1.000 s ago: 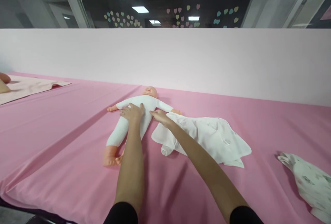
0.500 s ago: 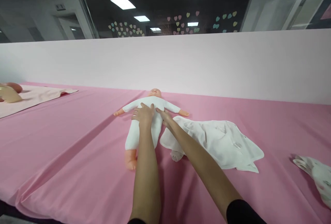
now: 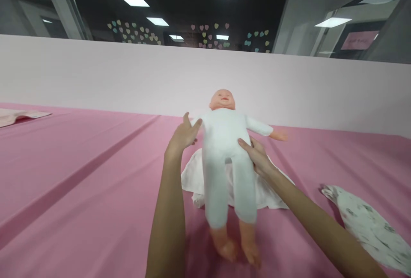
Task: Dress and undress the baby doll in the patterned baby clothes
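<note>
Doll (image 3: 226, 149) held upright between our left hand (image 3: 183, 134) and right hand (image 3: 257, 156), both clamped on its soft, light torso above the white garment (image 3: 269, 190) mid-table — legs dangle, so we grip the sides.

We see a pink-covered counter (image 3: 80, 175); a white garment (image 3: 195, 179) at center, a printed cloth (image 3: 366, 226) lower right, a pale cloth (image 3: 16, 116) far left.

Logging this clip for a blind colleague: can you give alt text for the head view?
Two bare hands hold a baby doll in a white bodysuit above a white garment on a pink table cover; the left hand is at its shoulder, the right hand at its hip. A printed cloth lies right.
</note>
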Demonstrator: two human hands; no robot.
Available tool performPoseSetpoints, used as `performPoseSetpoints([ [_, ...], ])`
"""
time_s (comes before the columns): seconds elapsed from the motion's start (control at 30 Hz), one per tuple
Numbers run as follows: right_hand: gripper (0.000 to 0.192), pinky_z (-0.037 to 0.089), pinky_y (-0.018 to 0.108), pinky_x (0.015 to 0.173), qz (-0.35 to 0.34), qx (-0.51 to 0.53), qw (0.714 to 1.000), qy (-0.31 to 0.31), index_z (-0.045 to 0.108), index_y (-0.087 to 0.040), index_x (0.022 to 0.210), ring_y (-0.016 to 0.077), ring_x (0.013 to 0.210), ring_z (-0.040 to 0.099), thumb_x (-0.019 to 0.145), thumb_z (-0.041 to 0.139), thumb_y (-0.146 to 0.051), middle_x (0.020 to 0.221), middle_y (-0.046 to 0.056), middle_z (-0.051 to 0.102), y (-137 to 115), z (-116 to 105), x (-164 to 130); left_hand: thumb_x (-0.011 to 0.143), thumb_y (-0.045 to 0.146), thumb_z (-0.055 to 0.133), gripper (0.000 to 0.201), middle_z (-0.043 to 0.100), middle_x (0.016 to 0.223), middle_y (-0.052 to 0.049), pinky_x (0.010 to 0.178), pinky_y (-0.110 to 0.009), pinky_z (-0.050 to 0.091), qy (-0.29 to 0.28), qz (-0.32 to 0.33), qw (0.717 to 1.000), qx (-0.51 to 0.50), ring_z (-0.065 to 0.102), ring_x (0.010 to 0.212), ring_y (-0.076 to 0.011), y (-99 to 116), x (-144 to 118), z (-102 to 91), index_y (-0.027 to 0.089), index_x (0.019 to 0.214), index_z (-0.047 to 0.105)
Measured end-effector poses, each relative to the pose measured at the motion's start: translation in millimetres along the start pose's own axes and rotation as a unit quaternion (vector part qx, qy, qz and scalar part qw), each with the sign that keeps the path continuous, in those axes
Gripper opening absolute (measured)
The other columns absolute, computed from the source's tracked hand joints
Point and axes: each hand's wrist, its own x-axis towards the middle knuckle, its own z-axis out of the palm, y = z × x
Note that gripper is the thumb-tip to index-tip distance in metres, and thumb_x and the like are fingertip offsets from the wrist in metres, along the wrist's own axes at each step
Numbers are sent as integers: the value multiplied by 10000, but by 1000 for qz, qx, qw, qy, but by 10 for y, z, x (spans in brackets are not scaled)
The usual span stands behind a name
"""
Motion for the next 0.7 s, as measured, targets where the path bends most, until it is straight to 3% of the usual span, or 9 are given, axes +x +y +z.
performPoseSetpoints([
  [0.1,389,571,303,687,54,-39,998,16,574,-242,1080,214,890,655,736,652,-403,1078,55,658,54,-350,-353,795,634,374,836,531,1271,-114,668,-300,502,-203,39,978,-26,656,698,-186,210,-156,132,266,1435,-19],
  [0.2,373,575,319,632,115,-34,992,34,576,-235,1064,222,809,672,738,645,-404,1017,68,676,157,-559,-585,768,639,400,816,549,1255,-107,649,-286,493,-290,115,950,32,650,757,-207,436,-332,320,261,1425,96],
  [0.33,348,572,327,608,145,-23,988,47,584,-220,1039,220,752,677,733,650,-374,960,71,689,284,-666,-728,746,657,380,784,483,1332,-96,735,-323,480,-339,146,918,144,610,945,-264,569,-465,559,254,1398,220],
  [0.47,374,574,340,616,144,-14,989,24,571,-219,1084,231,801,674,754,627,-386,981,77,681,356,-697,-739,760,644,359,763,358,1429,-91,941,-381,385,-352,150,899,211,391,1250,-311,553,-457,721,230,1393,262],
  [0.7,398,574,341,650,144,7,989,15,545,-229,1107,229,852,668,760,626,-406,1042,77,666,522,-700,-628,781,607,365,752,337,1438,-107,963,-403,362,-342,152,904,206,382,1260,-303,512,-393,796,214,1408,226],
])
